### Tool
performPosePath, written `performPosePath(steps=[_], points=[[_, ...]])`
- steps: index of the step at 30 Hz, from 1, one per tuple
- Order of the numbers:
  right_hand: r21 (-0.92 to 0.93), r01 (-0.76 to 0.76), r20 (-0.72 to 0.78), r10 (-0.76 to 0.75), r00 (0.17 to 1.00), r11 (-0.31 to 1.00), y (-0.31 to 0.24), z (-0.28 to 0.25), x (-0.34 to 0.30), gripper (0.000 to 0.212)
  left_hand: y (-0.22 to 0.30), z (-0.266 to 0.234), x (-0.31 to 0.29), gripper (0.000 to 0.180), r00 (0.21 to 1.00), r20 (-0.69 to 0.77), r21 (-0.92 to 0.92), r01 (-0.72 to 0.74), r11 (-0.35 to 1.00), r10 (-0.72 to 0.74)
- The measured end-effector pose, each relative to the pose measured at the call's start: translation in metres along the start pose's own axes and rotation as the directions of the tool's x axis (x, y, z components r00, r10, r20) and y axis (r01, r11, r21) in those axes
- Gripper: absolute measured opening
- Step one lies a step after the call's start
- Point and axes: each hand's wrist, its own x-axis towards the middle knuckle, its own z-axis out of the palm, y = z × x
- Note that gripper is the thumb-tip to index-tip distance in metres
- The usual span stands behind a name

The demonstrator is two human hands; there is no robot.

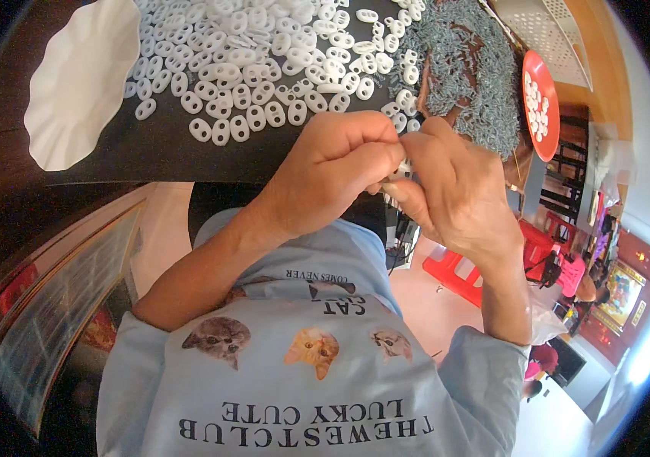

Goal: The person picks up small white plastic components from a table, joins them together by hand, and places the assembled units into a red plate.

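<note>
My left hand (336, 167) and my right hand (466, 186) meet at the table's near edge, fingertips touching. Both are closed in a pinch. Between them shows a bit of a white two-hole plastic piece (406, 169), mostly covered by the fingers. The right thumb and fingers close round it; what the left fingers pinch is hidden. Just beyond the hands, many white oval two-hole plastic pieces (255, 116) lie loose on the dark table (165, 156). To their right is a heap of small grey-blue springs (485, 91).
A white scalloped dish (81, 84) stands at the table's left. Past the springs, a red plate (544, 141) holds several small white parts. A red plastic stool (450, 278) is on the floor to the right. A glass-panelled cabinet (85, 259) stands at the left.
</note>
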Motion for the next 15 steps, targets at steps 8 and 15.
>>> performPosePath(steps=[8,15], points=[[-0.039,0.056,-0.005,-0.056,0.998,0.998,0.003,0.008,-0.002,0.034,-0.010,0.001,0.002,0.024,0.994,0.012,0.143,-0.109,0.984,0.109],[0.037,0.065,0.009,-0.065,0.998,0.997,0.004,0.010,-0.003,0.031,-0.010,-0.001,0.005,0.024,0.958,0.081,0.289,-0.287,0.913,0.275]])
